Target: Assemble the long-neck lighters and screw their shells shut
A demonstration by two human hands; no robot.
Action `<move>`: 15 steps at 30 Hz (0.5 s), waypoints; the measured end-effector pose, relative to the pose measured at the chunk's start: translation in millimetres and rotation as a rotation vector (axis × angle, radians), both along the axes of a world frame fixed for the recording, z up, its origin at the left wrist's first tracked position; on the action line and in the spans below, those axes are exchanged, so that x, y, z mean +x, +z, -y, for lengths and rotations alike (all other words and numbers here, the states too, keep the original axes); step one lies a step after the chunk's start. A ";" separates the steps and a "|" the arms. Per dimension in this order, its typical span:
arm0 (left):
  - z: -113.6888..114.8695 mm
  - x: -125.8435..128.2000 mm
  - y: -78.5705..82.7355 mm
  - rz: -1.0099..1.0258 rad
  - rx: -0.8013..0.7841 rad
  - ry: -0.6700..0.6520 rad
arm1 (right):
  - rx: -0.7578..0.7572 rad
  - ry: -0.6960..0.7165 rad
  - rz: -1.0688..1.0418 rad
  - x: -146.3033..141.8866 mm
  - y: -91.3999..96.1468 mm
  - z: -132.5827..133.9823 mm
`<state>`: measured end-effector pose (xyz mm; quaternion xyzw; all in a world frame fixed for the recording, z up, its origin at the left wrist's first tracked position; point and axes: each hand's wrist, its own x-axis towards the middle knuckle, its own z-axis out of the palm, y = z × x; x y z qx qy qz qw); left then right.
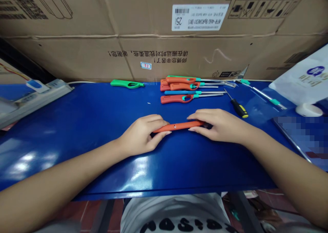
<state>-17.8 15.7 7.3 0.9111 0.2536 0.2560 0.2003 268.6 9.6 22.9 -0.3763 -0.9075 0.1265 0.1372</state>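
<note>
Both of my hands hold one orange lighter body point(179, 126) that lies across the blue table point(84, 123) near its middle. My left hand point(143, 134) pinches its left end between thumb and fingers. My right hand point(217, 125) closes over its right end, and that end is hidden under the fingers. Behind them lies a pile of several orange and blue long-nosed lighters point(184, 88) with teal triggers and metal tubes.
A green lighter handle point(127, 84) lies alone at the back left. A black-and-yellow screwdriver point(238, 105) and a teal-handled tool point(263, 95) lie at the right. Cardboard boxes point(164, 35) wall the back. A white bag point(304, 77) sits right, a grey device point(30, 96) left.
</note>
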 end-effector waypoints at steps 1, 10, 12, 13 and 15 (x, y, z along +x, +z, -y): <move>-0.9 -0.8 0.1 0.005 0.004 0.010 | 0.007 0.011 0.013 3.1 0.6 -1.2; -2.5 -2.4 2.0 0.004 -0.001 0.032 | 0.088 0.075 0.027 7.0 5.6 -1.2; -2.7 -1.3 2.6 0.001 -0.029 0.053 | 0.059 0.043 0.036 7.4 7.6 -0.8; -2.4 -0.2 2.9 0.009 -0.047 0.068 | 0.044 0.019 0.043 7.4 8.3 -0.7; -0.7 3.3 3.1 0.054 -0.146 0.118 | 0.036 -0.023 0.056 6.5 8.7 -0.5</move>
